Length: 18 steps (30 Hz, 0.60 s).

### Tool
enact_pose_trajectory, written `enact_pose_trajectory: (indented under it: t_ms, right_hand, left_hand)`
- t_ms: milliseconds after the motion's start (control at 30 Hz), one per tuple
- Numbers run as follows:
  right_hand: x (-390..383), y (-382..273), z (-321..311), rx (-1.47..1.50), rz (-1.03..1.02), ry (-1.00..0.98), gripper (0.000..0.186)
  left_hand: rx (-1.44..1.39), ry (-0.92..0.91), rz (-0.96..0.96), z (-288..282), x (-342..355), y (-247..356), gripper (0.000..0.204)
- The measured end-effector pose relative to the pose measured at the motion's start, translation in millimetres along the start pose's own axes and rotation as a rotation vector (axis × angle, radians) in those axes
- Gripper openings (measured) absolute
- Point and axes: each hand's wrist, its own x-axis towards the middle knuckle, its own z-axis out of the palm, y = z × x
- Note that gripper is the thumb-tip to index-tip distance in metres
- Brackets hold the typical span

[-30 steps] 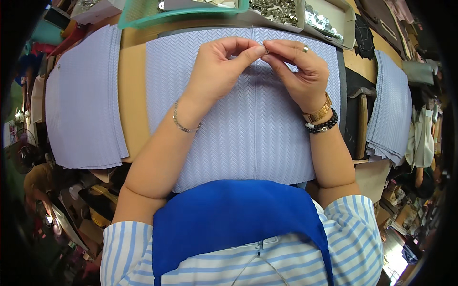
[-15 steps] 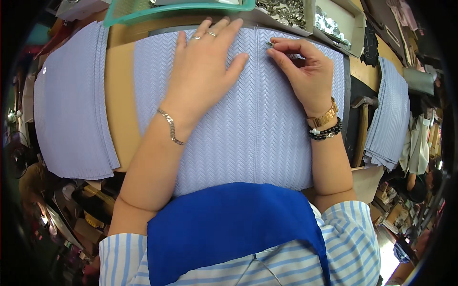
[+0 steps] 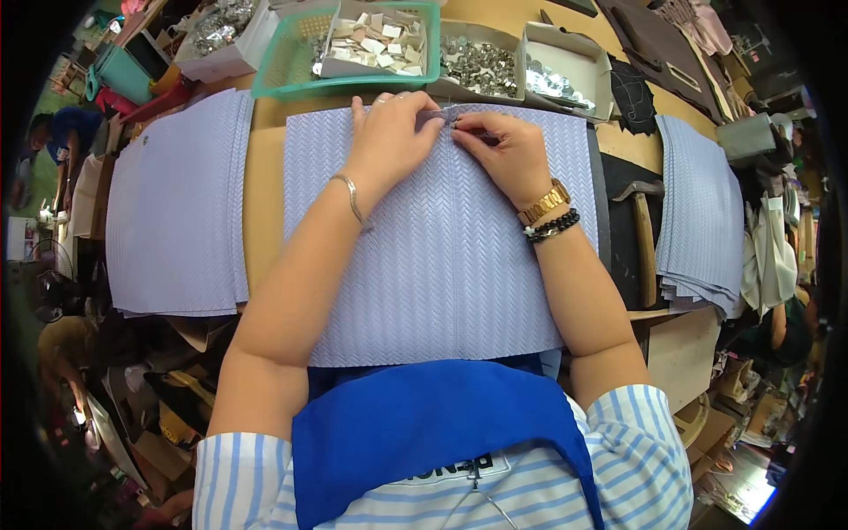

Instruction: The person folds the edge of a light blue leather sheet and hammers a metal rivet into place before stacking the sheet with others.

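A lavender herringbone-textured sheet (image 3: 459, 265) with a seam down its middle lies before me. My left hand (image 3: 397, 132) is at its top edge, thumb and forefinger closed on the sheet near the seam. Just right of that, my right hand (image 3: 503, 150) pinches a tiny metal piece against the top of the seam; the piece is mostly hidden by fingertips. Beyond the edge stand a teal plastic basket (image 3: 284, 62) with a box of small pale squares (image 3: 375, 44) and boxes of small metal fittings (image 3: 477, 71) and shiny discs (image 3: 556, 79).
Stacks of lavender sheets lie left (image 3: 172, 208) and right (image 3: 702, 212). A hammer (image 3: 643, 247) rests on a black mat (image 3: 623, 230) beside the middle sheet. Dark cut material (image 3: 634, 97) is at the back right. Other people (image 3: 66, 141) are at both sides.
My left hand first left the pinch and spread on the sheet, then closed at the top edge beside my right hand. My right hand shifted leftward onto the seam. The view shows more tabletop.
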Motion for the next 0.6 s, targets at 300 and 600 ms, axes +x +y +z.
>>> enact_pose_trajectory:
  t_ms: [300, 600]
  right_hand:
    - [1.8, -6.0, 3.1, -0.117, -0.168, 0.027, 0.015]
    - [-0.6, -5.5, 3.7, -0.092, -0.209, 0.052, 0.014]
  left_hand:
    - [-0.461, -0.049, -0.024, 28.9, 12.0, -38.5, 0.026]
    - [-0.633, -0.050, -0.034, 37.1, 13.9, -44.9, 0.026]
